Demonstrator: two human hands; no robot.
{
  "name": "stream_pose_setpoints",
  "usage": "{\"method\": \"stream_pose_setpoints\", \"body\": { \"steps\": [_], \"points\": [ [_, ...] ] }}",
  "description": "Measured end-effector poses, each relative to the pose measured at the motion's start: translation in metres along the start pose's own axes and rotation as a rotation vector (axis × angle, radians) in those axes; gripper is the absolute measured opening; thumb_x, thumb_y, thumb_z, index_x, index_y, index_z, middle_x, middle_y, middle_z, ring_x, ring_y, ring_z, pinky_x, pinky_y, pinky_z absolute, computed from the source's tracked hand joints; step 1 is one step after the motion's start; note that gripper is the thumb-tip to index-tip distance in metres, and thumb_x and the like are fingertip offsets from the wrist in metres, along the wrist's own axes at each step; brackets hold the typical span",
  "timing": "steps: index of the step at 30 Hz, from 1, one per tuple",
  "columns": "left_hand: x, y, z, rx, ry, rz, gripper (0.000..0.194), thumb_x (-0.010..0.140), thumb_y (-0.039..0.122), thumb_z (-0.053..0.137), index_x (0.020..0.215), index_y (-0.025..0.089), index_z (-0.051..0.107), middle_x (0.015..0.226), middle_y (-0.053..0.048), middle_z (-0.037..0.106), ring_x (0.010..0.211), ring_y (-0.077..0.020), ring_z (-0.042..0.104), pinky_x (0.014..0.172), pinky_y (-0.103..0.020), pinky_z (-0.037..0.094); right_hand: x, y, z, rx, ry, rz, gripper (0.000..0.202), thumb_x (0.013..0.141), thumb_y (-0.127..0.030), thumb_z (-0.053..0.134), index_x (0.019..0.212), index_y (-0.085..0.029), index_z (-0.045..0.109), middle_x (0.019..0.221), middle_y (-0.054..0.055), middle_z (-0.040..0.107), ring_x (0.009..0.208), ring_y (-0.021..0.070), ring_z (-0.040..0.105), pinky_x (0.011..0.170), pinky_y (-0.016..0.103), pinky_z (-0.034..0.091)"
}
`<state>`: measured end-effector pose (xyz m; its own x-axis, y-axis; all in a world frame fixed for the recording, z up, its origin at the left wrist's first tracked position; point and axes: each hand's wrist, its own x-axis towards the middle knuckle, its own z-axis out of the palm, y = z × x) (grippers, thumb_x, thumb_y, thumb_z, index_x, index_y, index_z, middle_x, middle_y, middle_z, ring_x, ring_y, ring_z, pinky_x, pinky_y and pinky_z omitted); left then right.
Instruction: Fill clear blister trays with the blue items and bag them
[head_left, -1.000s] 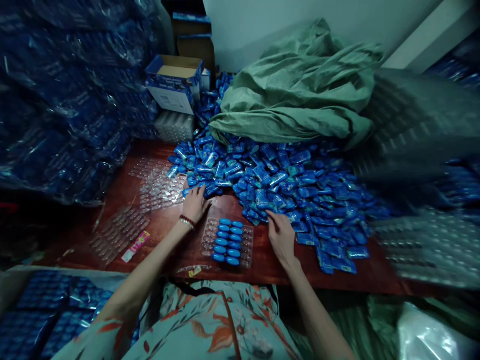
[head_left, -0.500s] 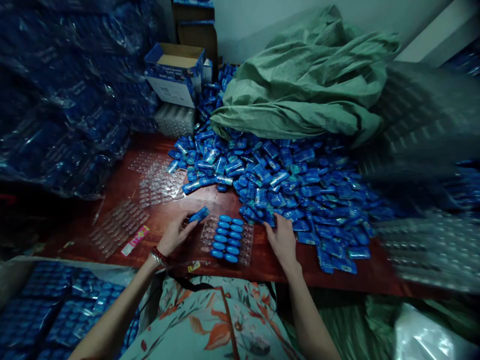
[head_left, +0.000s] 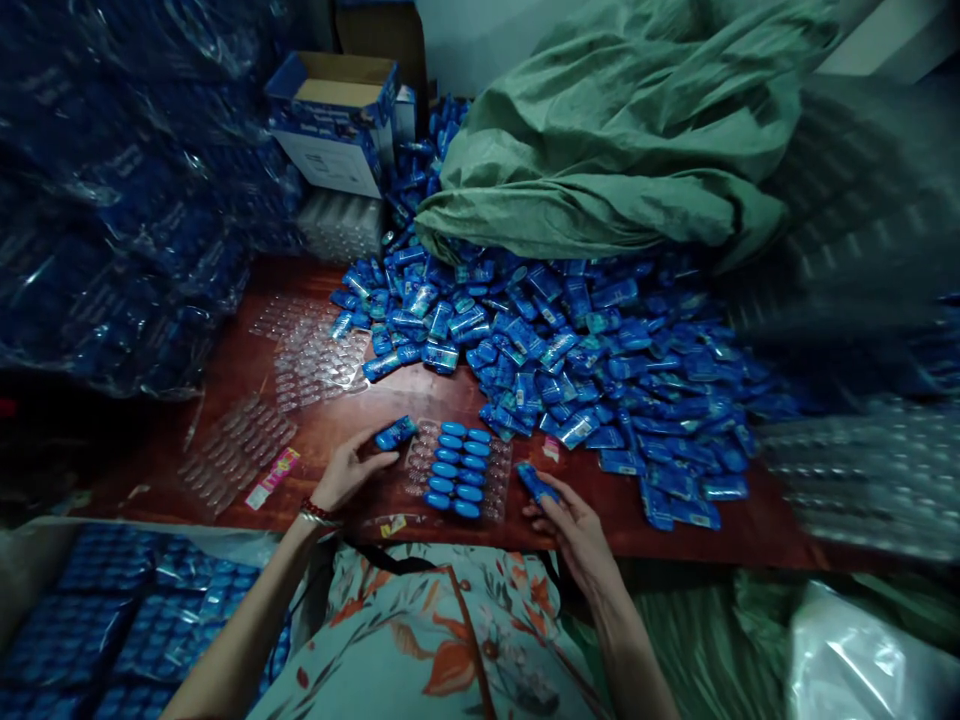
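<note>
L hand (head_left: 346, 478): fingers gripping blue pkt (head_left: 395, 432), 10 o'clock of tray (head_left: 496, 480). R hand (head_left: 574, 520): fingers pinching 2nd pkt (head_left: 531, 479), 3 o'clock. Blue ovals (head_left: 448, 455) mid-tray; pkt pile (head_left: 555, 345), 2 o'clock.

Each hand, the left (head_left: 351, 474) and the right (head_left: 566, 518), pinches a small blue packet (head_left: 395, 433), with a partly filled clear blister tray (head_left: 498, 490) between them on the red-brown table (head_left: 442, 395).
</note>
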<state>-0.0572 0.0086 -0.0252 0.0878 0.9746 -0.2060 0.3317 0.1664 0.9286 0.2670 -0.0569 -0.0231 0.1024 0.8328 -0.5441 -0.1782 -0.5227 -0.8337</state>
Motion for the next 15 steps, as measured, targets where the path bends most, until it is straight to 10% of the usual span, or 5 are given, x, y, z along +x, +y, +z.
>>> {"method": "stream_pose_setpoints", "body": {
  "steps": [8,15],
  "points": [
    [0.000,0.017,0.015,0.434,0.235,0.346,0.026,0.087,0.033,0.049,0.104,0.018,0.063,0.110,-0.010,0.054,0.100,-0.0209,0.056,0.088,-0.038,0.048,0.018,0.001,-0.009,-0.563,0.197,-0.450,0.038,0.075,-0.044,0.061,0.106,-0.020,0.065,0.097,0.008,0.064,0.082,0.0206,0.062,0.075,0.037,0.051],
    [0.017,0.015,0.024,0.488,0.056,0.476,0.024,0.091,0.022,0.041,0.108,0.017,0.056,0.096,-0.007,0.060,0.090,-0.0168,0.058,0.081,-0.031,0.050,0.018,-0.007,-0.005,-0.647,0.350,-0.548,0.034,0.082,-0.045,0.054,0.103,-0.019,0.059,0.094,0.008,0.064,0.084,0.0205,0.061,0.076,0.035,0.050]
  ]
}}
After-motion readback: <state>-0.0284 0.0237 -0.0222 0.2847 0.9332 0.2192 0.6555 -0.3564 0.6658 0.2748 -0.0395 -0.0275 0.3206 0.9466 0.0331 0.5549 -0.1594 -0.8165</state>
